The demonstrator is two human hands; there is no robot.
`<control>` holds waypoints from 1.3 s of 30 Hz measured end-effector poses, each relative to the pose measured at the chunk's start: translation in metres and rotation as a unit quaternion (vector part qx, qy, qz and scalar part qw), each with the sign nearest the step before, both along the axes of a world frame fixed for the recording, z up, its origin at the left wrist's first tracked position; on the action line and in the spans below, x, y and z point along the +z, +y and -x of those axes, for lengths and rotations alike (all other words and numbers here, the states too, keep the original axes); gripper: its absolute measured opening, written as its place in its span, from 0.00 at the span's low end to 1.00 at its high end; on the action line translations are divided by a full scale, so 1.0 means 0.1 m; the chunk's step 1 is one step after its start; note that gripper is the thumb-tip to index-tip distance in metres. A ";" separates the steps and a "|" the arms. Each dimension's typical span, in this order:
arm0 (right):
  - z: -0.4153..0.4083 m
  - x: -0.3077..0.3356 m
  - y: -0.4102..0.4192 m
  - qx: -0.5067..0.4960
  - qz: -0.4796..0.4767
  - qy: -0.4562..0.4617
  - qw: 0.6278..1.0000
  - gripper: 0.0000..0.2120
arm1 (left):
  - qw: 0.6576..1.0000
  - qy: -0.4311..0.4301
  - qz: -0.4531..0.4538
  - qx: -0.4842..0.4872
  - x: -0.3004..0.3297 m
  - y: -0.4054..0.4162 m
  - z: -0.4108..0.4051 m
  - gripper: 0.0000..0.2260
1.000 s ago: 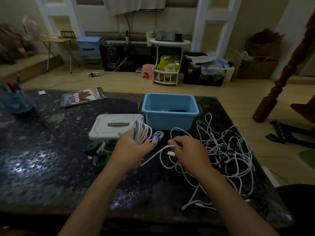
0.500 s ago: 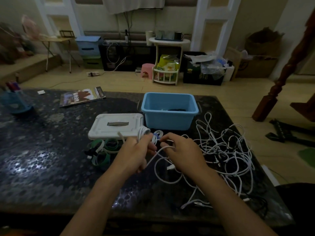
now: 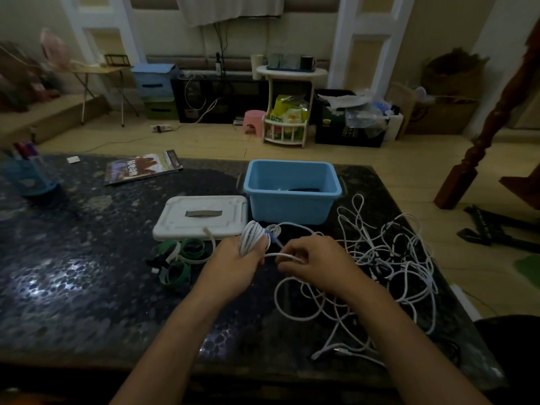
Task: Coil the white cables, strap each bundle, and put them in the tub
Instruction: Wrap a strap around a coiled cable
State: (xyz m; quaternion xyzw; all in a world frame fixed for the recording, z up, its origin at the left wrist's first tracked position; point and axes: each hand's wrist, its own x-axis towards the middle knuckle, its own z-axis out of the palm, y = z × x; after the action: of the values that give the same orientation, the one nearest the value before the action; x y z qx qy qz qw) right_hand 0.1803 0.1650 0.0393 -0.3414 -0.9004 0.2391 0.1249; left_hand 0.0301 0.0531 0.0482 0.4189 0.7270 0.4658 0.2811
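My left hand (image 3: 230, 267) grips a coil of white cable (image 3: 250, 236) wound in several loops. A blue strap bit shows just right of the coil. My right hand (image 3: 314, 263) pinches the free run of the same cable (image 3: 287, 255) close beside the left hand. A tangle of loose white cables (image 3: 388, 258) lies on the dark table to the right. The blue tub (image 3: 292, 197) stands just beyond my hands, with something dark at its bottom. Green and white straps (image 3: 181, 258) lie left of my left hand.
The tub's white lid (image 3: 201, 217) lies flat left of the tub. A magazine (image 3: 143, 169) and a blue pen cup (image 3: 29, 176) sit at the far left of the table (image 3: 73, 273). The table's right edge runs close behind the cable tangle.
My right hand moved left and up, closer to my left hand, laying more cable toward the coil. The coil shifted slightly lower in my left hand's grip.
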 end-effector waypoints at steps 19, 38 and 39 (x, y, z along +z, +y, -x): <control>0.13 -0.02 -0.19 0.053 -0.079 -0.001 0.995 0.08 | 0.978 -0.151 -0.026 0.140 0.08 0.04 0.06 0.19; 0.11 -0.04 -0.22 -0.056 -0.048 0.101 0.992 0.04 | 0.984 -0.161 0.002 0.079 0.09 0.06 -0.12 0.18; 0.08 -0.04 -0.19 -0.063 -0.048 0.069 0.994 0.04 | 0.976 -0.199 -0.008 0.091 0.10 0.06 -0.08 0.19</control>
State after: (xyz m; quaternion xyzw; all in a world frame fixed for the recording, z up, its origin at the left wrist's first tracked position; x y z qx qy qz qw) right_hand 0.1725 0.1462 0.0348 -0.3738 -0.8767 0.2100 0.2181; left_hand 0.0384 0.0591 0.0584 0.2527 0.6876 0.5694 0.3731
